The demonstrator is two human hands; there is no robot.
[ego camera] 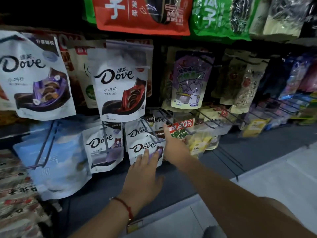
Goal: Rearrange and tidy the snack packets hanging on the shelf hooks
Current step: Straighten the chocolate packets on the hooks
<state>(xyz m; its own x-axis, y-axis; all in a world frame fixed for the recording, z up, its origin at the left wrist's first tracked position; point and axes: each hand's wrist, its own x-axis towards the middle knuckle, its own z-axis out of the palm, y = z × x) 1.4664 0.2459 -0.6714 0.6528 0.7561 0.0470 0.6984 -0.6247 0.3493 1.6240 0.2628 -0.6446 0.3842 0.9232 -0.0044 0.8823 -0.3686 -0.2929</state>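
Note:
A small white Dove packet (139, 147) hangs low on a wire hook (151, 129) in the bottom row. My left hand (145, 176) lies flat against its front, fingers straight. My right hand (173, 143) reaches in just right of that packet, thumb pointing up beside the hook; its fingers are hidden behind the packets, so its grip is unclear. Another small Dove packet (103, 146) hangs to the left. A larger red-and-white Dove packet (120, 85) hangs in the row above.
A purple Dove packet (32, 74) and a pale blue bag (56, 162) hang at left. A purple grape candy packet (188, 79) and a green-red 20% snack bag (181, 129) hang at right. Bare wire hooks (211, 121) jut out. Pale floor (257, 177) lies lower right.

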